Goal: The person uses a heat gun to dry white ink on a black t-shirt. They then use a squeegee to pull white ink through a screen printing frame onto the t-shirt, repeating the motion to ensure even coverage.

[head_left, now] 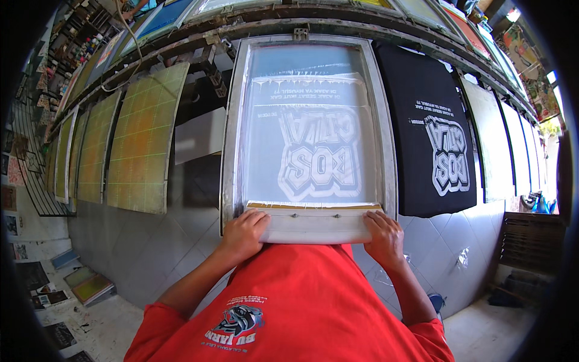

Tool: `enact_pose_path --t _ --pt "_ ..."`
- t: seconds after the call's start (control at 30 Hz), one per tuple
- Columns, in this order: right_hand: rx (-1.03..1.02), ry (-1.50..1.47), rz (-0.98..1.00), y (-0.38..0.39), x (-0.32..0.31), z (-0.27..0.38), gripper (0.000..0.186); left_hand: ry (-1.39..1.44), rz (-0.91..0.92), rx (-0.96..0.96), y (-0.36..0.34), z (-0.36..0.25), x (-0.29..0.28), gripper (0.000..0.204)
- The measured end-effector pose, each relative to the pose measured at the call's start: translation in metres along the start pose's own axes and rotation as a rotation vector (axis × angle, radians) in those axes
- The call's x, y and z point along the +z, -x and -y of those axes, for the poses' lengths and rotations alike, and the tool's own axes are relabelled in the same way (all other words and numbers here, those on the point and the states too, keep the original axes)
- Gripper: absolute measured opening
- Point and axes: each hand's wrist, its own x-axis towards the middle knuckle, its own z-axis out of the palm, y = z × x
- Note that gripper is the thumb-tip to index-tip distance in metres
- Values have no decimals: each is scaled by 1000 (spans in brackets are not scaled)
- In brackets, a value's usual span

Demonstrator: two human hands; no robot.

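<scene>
Both my hands grip a wide squeegee (313,226), which has a pale handle and a tan blade edge. It lies across the near end of a screen printing frame (386,120). My left hand (244,232) is closed on the squeegee's left end, and my right hand (385,234) is closed on its right end. White ink (271,79) streaks the far part of the mesh (265,151). Pale lettering shows through the mesh. Right beside the frame, a black T-shirt (416,163) with white printed lettering is stretched flat.
Yellowish boards (145,133) stand in a row at left, with pale boards (490,139) at right. A dark metal rail (338,27) runs behind the frame, beyond which are more coloured screens (164,17). Tiled surface (169,241) shows below, and a slatted wooden crate (531,244) sits at right.
</scene>
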Motion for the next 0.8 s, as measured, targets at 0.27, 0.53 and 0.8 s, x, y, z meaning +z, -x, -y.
enact_pose_path --t 0.27,0.53,0.8 --pt "-28 33 -56 -67 14 -23 28 -3 -75 -2 -64 36 -8 53" --pt "-67 51 -69 -170 23 -66 27 -24 -106 -1 -159 89 -20 52" --pt "-108 57 -40 -284 41 -124 37 -105 -99 -82 -262 148 -31 51"
